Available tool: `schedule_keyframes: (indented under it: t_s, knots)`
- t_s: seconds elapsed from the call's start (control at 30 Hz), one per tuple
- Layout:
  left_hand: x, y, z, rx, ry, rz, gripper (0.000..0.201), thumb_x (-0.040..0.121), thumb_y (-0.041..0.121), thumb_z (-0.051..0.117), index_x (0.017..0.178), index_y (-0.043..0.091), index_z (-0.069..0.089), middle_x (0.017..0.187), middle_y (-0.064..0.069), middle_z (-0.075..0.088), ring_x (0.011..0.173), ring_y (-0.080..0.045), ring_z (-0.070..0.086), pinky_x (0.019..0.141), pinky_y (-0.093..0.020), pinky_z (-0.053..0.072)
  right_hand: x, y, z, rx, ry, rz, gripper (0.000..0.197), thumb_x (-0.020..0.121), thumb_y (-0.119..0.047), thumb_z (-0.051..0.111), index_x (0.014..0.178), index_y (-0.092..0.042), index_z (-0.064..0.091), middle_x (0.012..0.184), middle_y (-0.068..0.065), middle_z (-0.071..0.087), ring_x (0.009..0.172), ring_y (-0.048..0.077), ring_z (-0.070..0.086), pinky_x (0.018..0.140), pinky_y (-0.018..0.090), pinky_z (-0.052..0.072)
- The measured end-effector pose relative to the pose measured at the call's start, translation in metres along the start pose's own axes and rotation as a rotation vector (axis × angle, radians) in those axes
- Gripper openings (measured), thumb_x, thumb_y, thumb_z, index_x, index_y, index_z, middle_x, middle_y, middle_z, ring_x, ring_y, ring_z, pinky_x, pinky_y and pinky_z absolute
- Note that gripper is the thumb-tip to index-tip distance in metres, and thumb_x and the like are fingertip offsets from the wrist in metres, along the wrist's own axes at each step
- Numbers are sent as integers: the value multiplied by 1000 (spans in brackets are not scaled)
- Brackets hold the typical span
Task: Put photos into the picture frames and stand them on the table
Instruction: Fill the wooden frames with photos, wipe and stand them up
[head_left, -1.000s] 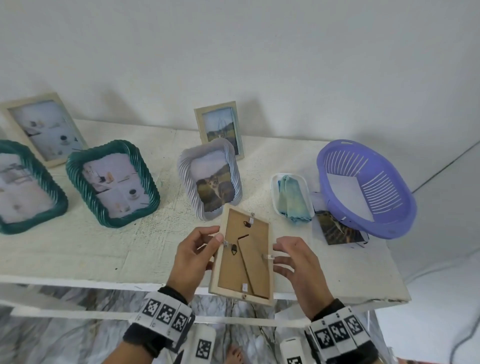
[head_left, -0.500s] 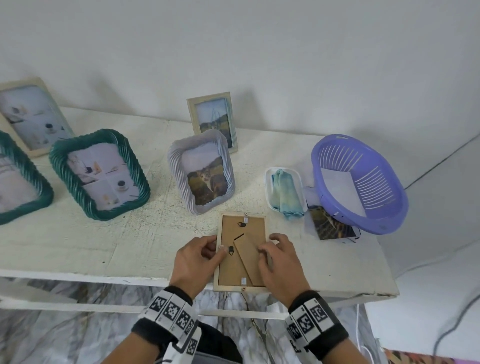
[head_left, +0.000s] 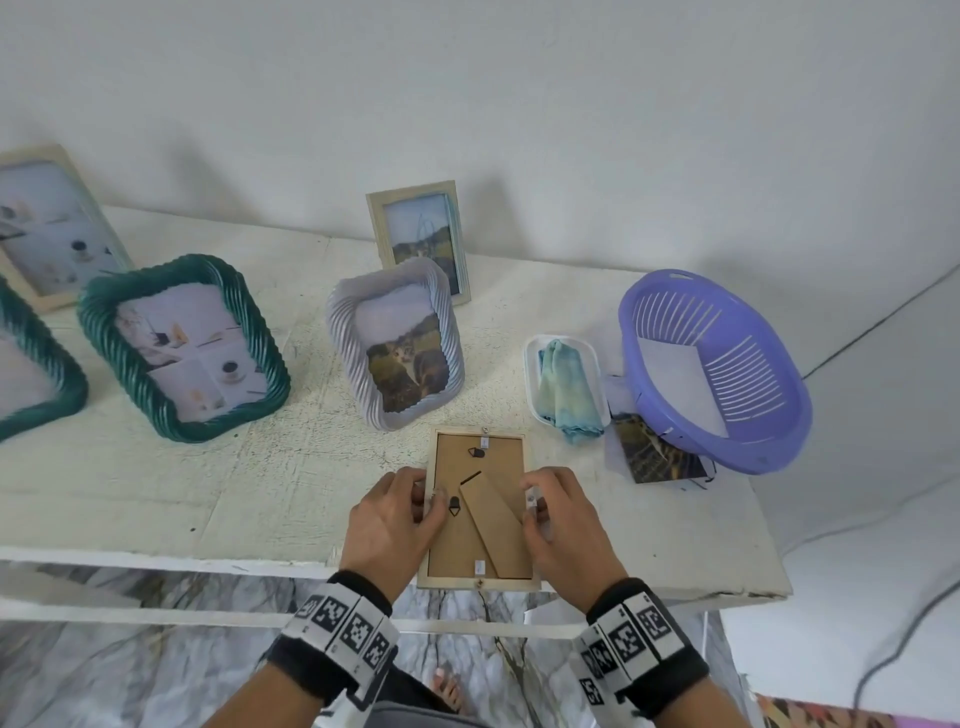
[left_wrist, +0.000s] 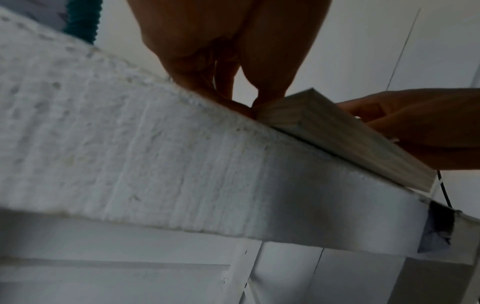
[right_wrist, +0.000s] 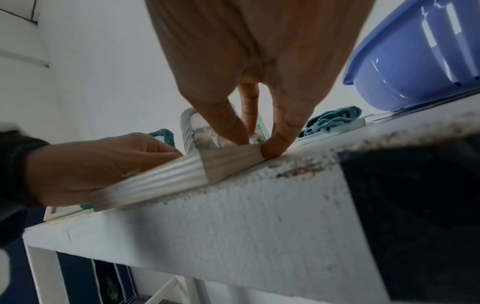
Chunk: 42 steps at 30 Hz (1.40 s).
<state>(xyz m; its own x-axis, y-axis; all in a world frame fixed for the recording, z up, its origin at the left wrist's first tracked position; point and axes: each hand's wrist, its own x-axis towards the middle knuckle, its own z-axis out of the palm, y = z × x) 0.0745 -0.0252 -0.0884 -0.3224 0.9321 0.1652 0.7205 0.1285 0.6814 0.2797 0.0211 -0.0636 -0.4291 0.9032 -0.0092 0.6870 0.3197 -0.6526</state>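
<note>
Both hands work on one wood frame (head_left: 480, 512). From the head view, the left hand (head_left: 387, 525) curls its fingers on the frame's left edge, and the thumb pushes at a small clip there. The right hand (head_left: 563, 525) curls on the right edge and pinches at a clip too. That frame lies face down at the front edge of the table (head_left: 156, 493), with its brown back and stand up. Behind it, a white frame (head_left: 395, 343), a green frame (head_left: 184, 348) and a small frame (head_left: 420, 239) stand with photos in them. Two more stand at the far left. One loose photo (head_left: 660, 454) lies by the purple basket (head_left: 714, 369), next to a cloth (head_left: 563, 387) in a white tray.

From the left wrist, the left fingertips (left_wrist: 249, 107) press on the frame's corner.

From the right wrist, the right fingertips (right_wrist: 275, 148) pinch the frame's side, down by the table top.

I think most of the job is done. This frame looks like it needs its back locked, then it has to stand up. The loose photo may be left too.
</note>
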Motion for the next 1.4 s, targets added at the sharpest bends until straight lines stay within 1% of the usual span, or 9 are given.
schedule_keyframes:
  t_s: [0.17, 0.3, 0.43, 0.5, 0.63, 0.93, 1.13, 1.23, 1.4]
  knots:
    - [6, 5, 6, 64, -19, -60, 22, 84, 23, 71, 82, 11, 53, 65, 1, 53, 54, -21, 50, 54, -28, 38, -2, -1, 0, 9, -5, 10, 30, 88, -6, 56, 113, -22, 51, 115, -7, 42, 84, 6, 54, 75, 19, 49]
    - [8, 0, 1, -23, -68, -91, 22, 86, 32, 70, 90, 17, 55, 68, 6, 55, 62, -13, 54, 58, -27, 40, 13, -7, -9, -93, -32, 26, 30, 91, -22, 55, 119, -21, 48, 108, -3, 44, 82, 11, 52, 71, 23, 46]
    - [9, -6, -9, -152, -126, -109, 25, 86, 40, 72, 103, 29, 59, 71, 9, 61, 65, -4, 58, 64, -21, 49, 43, -18, -16, -257, 10, 26, 28, 94, -31, 50, 117, -15, 52, 113, 4, 47, 103, 21, 48, 83, 35, 48]
    - [10, -9, -12, -225, -144, -138, 20, 85, 36, 73, 101, 29, 63, 71, 9, 63, 63, -5, 60, 62, -19, 51, 58, -23, -17, -327, -24, 16, 32, 95, -34, 49, 119, -14, 54, 114, 6, 49, 106, 23, 47, 84, 33, 47]
    - [13, -14, -14, -420, -169, -217, 17, 86, 21, 74, 102, 20, 69, 77, 0, 68, 62, -18, 65, 57, -35, 60, 83, -33, -15, -441, -144, 59, 43, 96, -46, 46, 123, -14, 53, 115, 8, 52, 107, 27, 47, 86, 36, 46]
    - [12, -17, -13, -448, -167, -202, 14, 87, 19, 74, 100, 20, 69, 76, 1, 67, 60, -14, 64, 53, -31, 59, 98, -37, -6, -568, -160, 47, 31, 94, -39, 49, 110, -13, 54, 108, 8, 53, 102, 32, 50, 71, 34, 42]
    - [12, -20, -12, -446, -174, -195, 16, 87, 20, 74, 102, 21, 68, 77, 2, 67, 62, -14, 65, 54, -33, 60, 105, -32, -22, -462, -322, -60, 30, 92, -30, 53, 120, -23, 57, 106, 4, 56, 100, 27, 54, 82, 37, 49]
    - [12, -21, -12, -439, -175, -183, 16, 86, 21, 74, 102, 22, 68, 76, 3, 68, 63, -14, 66, 56, -35, 60, 110, -28, -28, -429, -345, -109, 22, 93, -31, 57, 113, -22, 62, 93, -3, 49, 89, 19, 54, 73, 28, 39]
    - [11, -20, -12, -440, -180, -177, 15, 86, 20, 74, 100, 22, 68, 75, 3, 67, 62, -14, 65, 55, -36, 60, 117, -25, -27, -452, -374, -163, 21, 94, -33, 57, 110, -20, 61, 88, -5, 47, 80, 14, 46, 69, 26, 33]
